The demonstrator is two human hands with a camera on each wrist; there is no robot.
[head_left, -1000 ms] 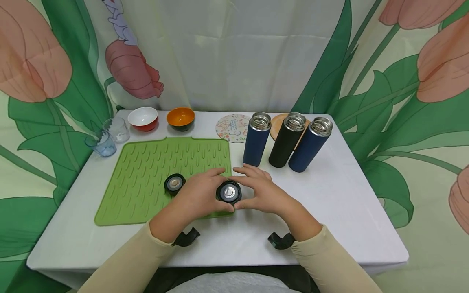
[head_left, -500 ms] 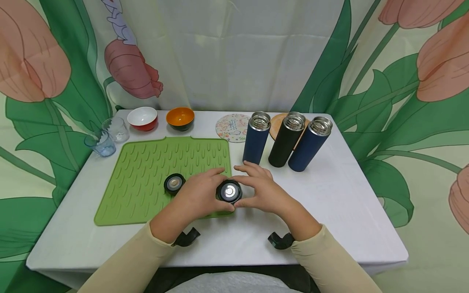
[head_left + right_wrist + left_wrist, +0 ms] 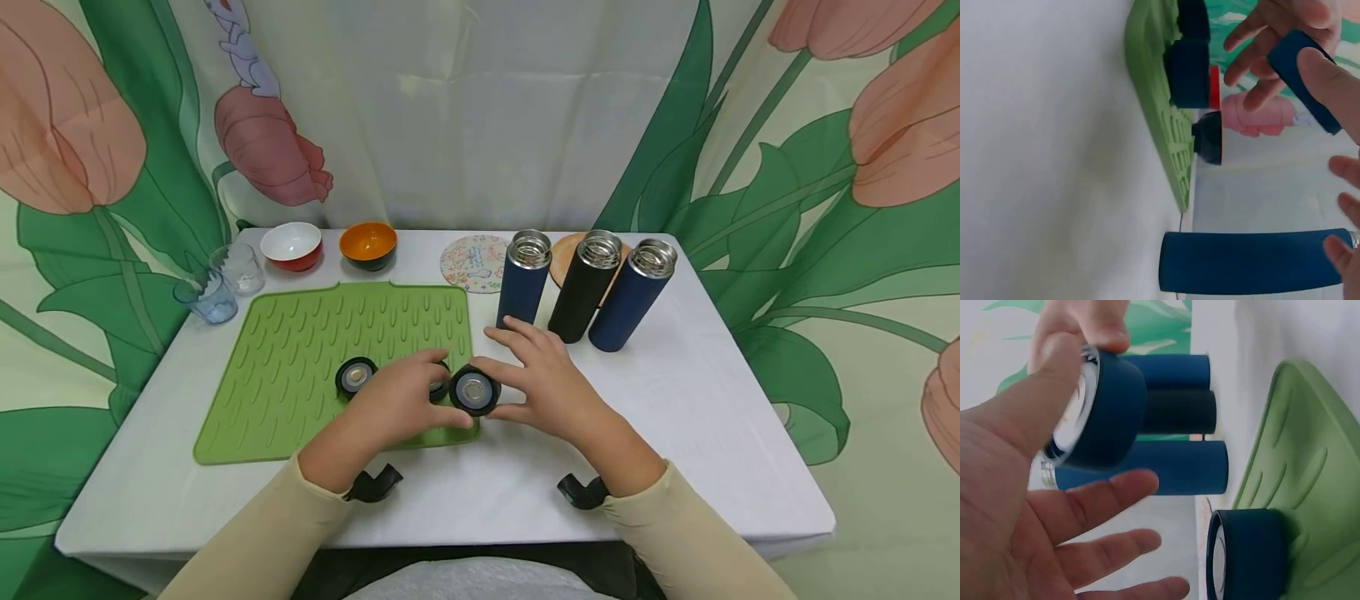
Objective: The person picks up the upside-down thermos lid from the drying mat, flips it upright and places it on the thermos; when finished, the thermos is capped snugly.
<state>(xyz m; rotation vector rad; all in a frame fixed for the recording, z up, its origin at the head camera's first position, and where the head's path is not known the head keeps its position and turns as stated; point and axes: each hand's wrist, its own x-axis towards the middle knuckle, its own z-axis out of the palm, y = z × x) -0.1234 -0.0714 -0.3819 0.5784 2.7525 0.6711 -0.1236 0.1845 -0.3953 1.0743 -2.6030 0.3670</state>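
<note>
Between thumb and forefinger, my right hand (image 3: 551, 379) pinches a dark flask lid (image 3: 475, 390), its round metal inner side turned up. The lid hangs above the right edge of the green drying mat (image 3: 322, 342). Spread fingers mark my left hand (image 3: 397, 392), just left of that lid; in the left wrist view its thumb overlaps the lid's edge, contact unclear. A second lid (image 3: 438, 383) sits on the mat, partly hidden by the left hand. Further left on the mat lies a third lid (image 3: 356, 377). My right fingertips are in front of the nearest blue flask (image 3: 522, 287).
Beside that flask stand a black flask (image 3: 585, 287) and another blue flask (image 3: 633, 296), all with their mouths uncovered. A red bowl (image 3: 300, 260), an orange bowl (image 3: 367, 243), a blue glass (image 3: 213, 300), a clear glass (image 3: 240, 268) and a patterned round mat (image 3: 474, 263) line the back.
The hands have drawn slightly apart. The right hand has taken the lid a little to the right, away from the left hand, which has eased left. Another lid now shows behind the left fingers.
</note>
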